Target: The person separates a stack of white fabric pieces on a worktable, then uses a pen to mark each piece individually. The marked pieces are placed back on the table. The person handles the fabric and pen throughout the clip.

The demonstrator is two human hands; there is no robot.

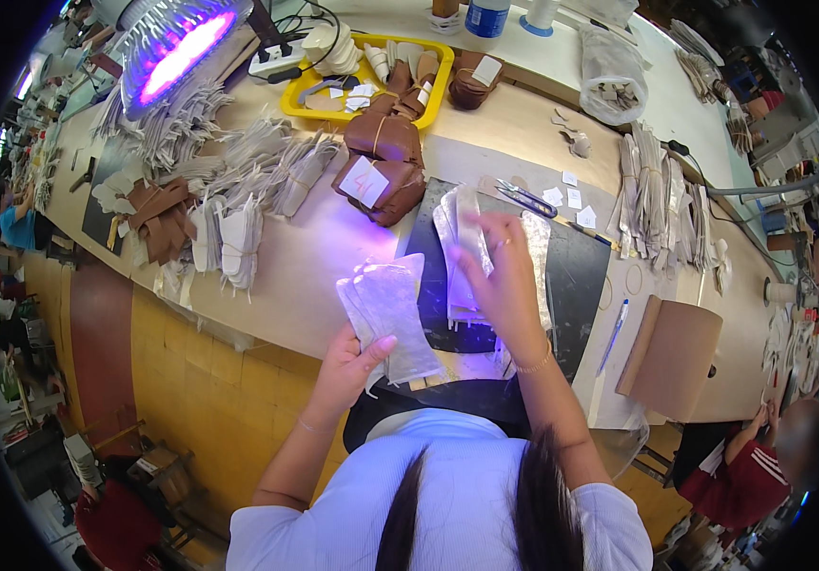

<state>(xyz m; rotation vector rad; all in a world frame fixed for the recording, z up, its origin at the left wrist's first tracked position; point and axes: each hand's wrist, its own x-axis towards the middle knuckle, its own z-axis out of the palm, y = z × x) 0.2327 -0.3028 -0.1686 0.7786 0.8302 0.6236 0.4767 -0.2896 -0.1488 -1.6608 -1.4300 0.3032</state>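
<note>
Fingers of the left hand (345, 369) bend around a stack of pale pieces (388, 309). The right hand (503, 266), half open, is at another pale stack (454, 224) over the black mat (571, 285); I can't tell if it grips any. Farther off sit a brown bundle (385, 140) and yellow tray (445, 71).

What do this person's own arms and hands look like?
The left hand and right hand are bare, without gloves. Short, pale sleeves leave the forearms uncovered. A thin gold-coloured bracelet circles the right wrist; a fine, fainter band shows near the left wrist.
</note>
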